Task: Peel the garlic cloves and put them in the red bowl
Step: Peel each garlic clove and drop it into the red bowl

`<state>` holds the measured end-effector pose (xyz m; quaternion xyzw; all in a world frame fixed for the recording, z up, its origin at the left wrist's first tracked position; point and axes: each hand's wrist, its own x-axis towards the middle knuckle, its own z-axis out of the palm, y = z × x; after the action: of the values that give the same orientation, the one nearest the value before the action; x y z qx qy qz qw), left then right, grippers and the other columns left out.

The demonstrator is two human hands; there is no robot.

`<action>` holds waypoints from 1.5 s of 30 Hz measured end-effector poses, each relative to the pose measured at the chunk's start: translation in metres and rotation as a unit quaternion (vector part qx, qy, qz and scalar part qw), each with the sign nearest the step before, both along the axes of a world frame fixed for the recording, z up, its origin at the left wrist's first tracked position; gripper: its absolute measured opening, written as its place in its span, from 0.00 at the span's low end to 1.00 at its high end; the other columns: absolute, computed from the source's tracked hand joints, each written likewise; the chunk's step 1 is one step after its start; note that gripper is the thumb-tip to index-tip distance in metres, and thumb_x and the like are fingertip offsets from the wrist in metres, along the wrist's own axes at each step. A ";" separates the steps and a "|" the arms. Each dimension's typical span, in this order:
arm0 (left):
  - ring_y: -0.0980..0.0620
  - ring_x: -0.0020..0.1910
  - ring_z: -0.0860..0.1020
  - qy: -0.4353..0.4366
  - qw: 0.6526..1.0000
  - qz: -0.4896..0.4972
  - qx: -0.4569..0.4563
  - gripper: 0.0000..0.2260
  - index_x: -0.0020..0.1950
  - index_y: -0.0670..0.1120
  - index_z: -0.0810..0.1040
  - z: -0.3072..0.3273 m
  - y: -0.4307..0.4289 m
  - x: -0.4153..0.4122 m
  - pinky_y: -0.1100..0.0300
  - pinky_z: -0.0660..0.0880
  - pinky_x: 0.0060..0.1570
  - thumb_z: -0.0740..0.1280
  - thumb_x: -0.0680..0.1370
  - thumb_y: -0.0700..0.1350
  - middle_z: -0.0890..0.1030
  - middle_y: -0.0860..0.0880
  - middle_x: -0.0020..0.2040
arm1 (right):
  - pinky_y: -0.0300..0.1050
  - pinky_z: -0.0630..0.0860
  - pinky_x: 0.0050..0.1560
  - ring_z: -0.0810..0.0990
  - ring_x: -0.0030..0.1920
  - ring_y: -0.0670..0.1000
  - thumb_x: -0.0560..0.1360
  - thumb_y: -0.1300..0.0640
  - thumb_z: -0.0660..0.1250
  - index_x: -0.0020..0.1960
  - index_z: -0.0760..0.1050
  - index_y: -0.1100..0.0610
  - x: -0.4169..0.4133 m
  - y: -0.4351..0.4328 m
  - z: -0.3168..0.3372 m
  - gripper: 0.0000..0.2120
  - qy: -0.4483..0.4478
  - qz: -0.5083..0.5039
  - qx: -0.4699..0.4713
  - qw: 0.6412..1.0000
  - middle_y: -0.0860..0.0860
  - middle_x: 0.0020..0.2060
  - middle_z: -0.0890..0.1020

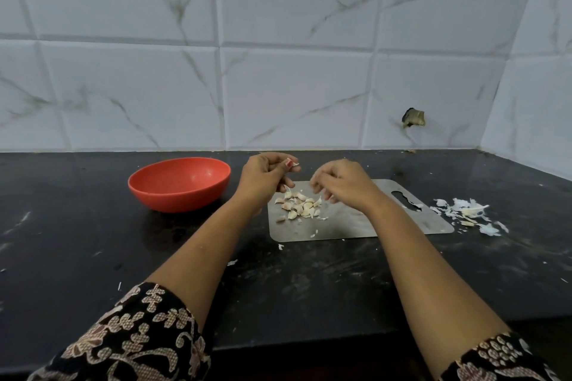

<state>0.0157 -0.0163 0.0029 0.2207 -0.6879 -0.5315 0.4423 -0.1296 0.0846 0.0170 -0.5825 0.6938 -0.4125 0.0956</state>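
Note:
A red bowl (179,184) stands on the black counter, left of a steel cutting board (346,223). Several unpeeled garlic cloves (298,206) lie in a small heap on the board's left part. My left hand (266,176) hovers above the heap, between bowl and board, and pinches a garlic clove (293,163) at its fingertips. My right hand (343,184) hangs over the board just right of the heap with fingers curled downward; whether it holds a bit of skin is unclear. The bowl's inside looks empty.
A pile of white garlic skins (467,213) lies on the counter right of the board. Small skin scraps (232,262) dot the counter. Tiled walls (278,71) rise behind and at the right corner. The counter's front edge (278,346) is near my sleeves.

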 end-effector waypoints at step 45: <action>0.56 0.31 0.82 -0.019 0.994 0.104 -0.042 0.06 0.44 0.45 0.83 0.001 0.029 -0.009 0.67 0.78 0.34 0.68 0.76 0.35 0.83 0.47 0.34 | 0.37 0.79 0.33 0.82 0.31 0.44 0.77 0.62 0.65 0.46 0.80 0.65 0.022 -0.017 -0.009 0.07 -0.111 -0.034 -0.150 0.982 0.54 0.36 0.83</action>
<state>0.0071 0.0127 0.0040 0.2820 -0.6914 -0.4491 0.4907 -0.1078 0.0679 0.0076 -0.5164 0.6286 -0.5774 0.0692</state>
